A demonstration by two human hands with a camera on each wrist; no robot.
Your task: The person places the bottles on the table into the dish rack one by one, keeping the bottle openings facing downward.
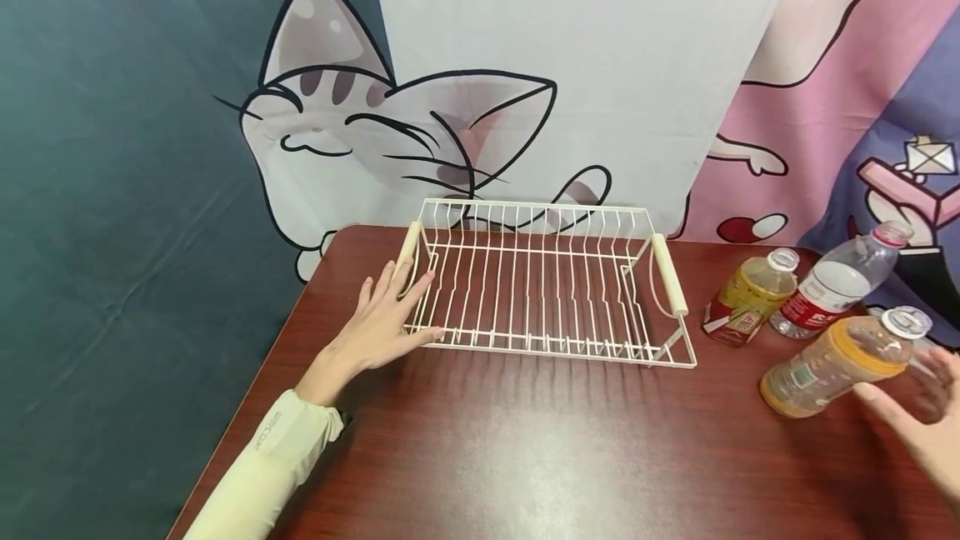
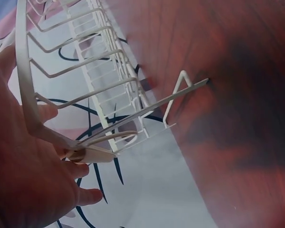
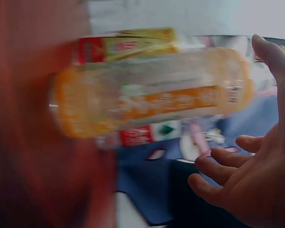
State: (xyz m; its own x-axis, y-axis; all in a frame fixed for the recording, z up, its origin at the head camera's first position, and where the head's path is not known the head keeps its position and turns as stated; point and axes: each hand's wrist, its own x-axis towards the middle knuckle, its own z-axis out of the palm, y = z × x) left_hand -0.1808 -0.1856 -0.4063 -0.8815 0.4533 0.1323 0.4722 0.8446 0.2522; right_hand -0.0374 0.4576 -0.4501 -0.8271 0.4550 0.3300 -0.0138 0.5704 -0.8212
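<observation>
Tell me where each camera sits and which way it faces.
Head: worn on the head, facing forward and down at the white wire rack, orange-banded bottle, yellow-labelled bottle and red-labelled bottle; left hand, its sleeve and part of right hand show.
Left wrist: on that wrist, facing the rack; only the left hand shows.
Right wrist: on that wrist, facing the three bottles, blurred; only the right hand shows.
Head and left wrist share rack and left hand; head and right wrist, bottles and right hand.

Pale yellow-green left sleeve (image 1: 251,473), small grey lettering (image 1: 268,431), creased cuff (image 1: 311,421)
</observation>
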